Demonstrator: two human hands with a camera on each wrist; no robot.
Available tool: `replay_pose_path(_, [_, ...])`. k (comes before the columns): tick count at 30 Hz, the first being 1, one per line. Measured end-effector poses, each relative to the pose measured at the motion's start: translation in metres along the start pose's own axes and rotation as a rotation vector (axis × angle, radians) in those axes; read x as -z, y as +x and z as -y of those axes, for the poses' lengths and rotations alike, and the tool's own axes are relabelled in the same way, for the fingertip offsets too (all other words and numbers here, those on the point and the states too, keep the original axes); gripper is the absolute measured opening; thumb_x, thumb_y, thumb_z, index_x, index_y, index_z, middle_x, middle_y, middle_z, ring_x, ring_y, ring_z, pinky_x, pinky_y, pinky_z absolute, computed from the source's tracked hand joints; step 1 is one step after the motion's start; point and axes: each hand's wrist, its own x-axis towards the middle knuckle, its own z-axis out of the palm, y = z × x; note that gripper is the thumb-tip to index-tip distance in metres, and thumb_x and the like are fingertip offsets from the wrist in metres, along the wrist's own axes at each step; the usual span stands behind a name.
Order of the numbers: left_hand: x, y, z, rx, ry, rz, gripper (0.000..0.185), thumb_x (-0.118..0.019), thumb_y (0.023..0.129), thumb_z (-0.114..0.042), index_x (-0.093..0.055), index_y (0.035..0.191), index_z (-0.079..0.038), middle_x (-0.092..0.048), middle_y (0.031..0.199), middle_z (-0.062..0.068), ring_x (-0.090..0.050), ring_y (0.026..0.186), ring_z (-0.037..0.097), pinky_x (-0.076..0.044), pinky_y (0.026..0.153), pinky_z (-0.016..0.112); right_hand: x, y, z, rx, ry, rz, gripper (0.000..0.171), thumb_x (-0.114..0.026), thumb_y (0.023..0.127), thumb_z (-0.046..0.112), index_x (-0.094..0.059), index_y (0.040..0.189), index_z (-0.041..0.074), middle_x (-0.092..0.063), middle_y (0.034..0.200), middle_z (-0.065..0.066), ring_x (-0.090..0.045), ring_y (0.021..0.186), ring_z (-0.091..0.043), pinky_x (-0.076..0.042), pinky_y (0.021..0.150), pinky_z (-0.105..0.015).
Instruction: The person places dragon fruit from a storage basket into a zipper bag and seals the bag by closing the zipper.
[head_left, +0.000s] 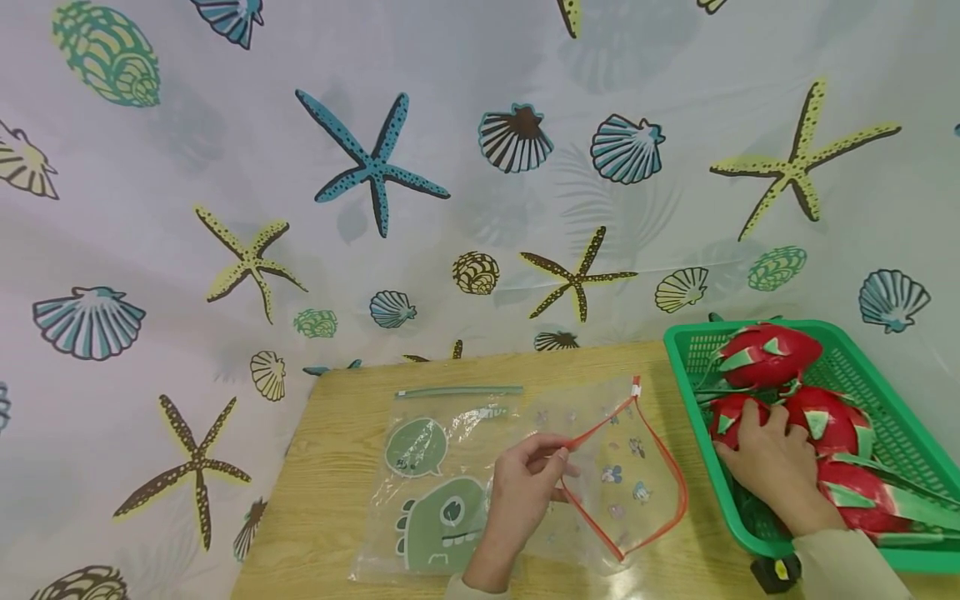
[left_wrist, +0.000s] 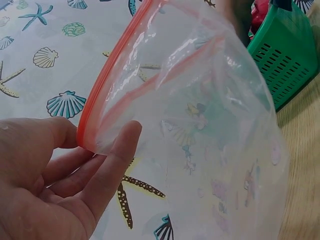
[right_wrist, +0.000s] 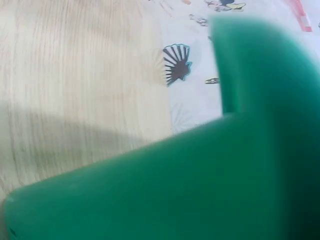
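My left hand (head_left: 517,492) pinches the red zip edge of a clear plastic bag (head_left: 630,467) with small cartoon prints and lifts its mouth open above the wooden table (head_left: 337,467). The left wrist view shows that bag (left_wrist: 200,125) close up, its red rim held between thumb and fingers (left_wrist: 107,170). My right hand (head_left: 772,467) reaches into the green basket (head_left: 885,392) and rests on a red dragon fruit (head_left: 825,421). More dragon fruits (head_left: 765,354) lie around it. In the right wrist view only the blurred green basket rim (right_wrist: 200,180) shows.
A second clear zip bag with a green dinosaur print (head_left: 438,483) lies flat on the table under my left hand. A sheet with starfish and shell prints (head_left: 375,167) hangs behind and beside the table. The basket stands at the table's right edge.
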Motion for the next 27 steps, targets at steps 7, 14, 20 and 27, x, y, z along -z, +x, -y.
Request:
replay_pose_path(7, [-0.001, -0.002, -0.001, -0.010, -0.014, 0.000, 0.015, -0.065, 0.094, -0.014, -0.073, 0.107, -0.012, -0.075, 0.096, 0.012, -0.072, 0.075, 0.014, -0.060, 0.057, 0.027, -0.003, 0.004, -0.004, -0.015, -0.012, 0.044, 0.081, -0.073, 0.083, 0.029, -0.029, 0.139, -0.011, -0.029, 0.121, -0.049, -0.043, 0.089, -0.067, -0.043, 0.069, -0.073])
replay_pose_path(14, [-0.001, -0.002, -0.001, -0.008, 0.002, 0.002, 0.014, -0.065, 0.094, -0.014, -0.073, 0.106, -0.013, -0.075, 0.094, 0.013, -0.072, 0.074, 0.013, -0.061, 0.057, 0.028, -0.001, 0.007, -0.009, 0.029, -0.018, 0.166, 0.087, -0.076, 0.080, 0.033, -0.029, 0.145, 0.001, -0.019, 0.134, -0.048, -0.042, 0.093, -0.066, -0.044, 0.072, -0.069])
replay_pose_path(20, [-0.002, 0.000, 0.000, -0.010, 0.010, -0.002, 0.014, -0.065, 0.094, -0.013, -0.074, 0.105, -0.014, -0.075, 0.092, 0.011, -0.072, 0.073, 0.012, -0.061, 0.057, 0.029, -0.001, 0.007, -0.012, 0.061, -0.006, 0.146, 0.088, -0.079, 0.076, 0.035, -0.032, 0.144, 0.003, -0.021, 0.133, -0.047, -0.045, 0.088, -0.062, -0.046, 0.068, -0.065])
replay_pose_path(27, [-0.001, 0.001, 0.000, -0.010, 0.019, -0.006, 0.014, -0.065, 0.095, -0.014, -0.073, 0.106, -0.016, -0.075, 0.092, 0.014, -0.072, 0.073, 0.014, -0.061, 0.057, 0.029, -0.002, 0.006, -0.016, 0.083, 0.023, 0.069, 0.080, -0.079, 0.073, 0.027, -0.040, 0.139, 0.004, -0.028, 0.131, -0.048, -0.048, 0.084, -0.061, -0.047, 0.062, -0.065])
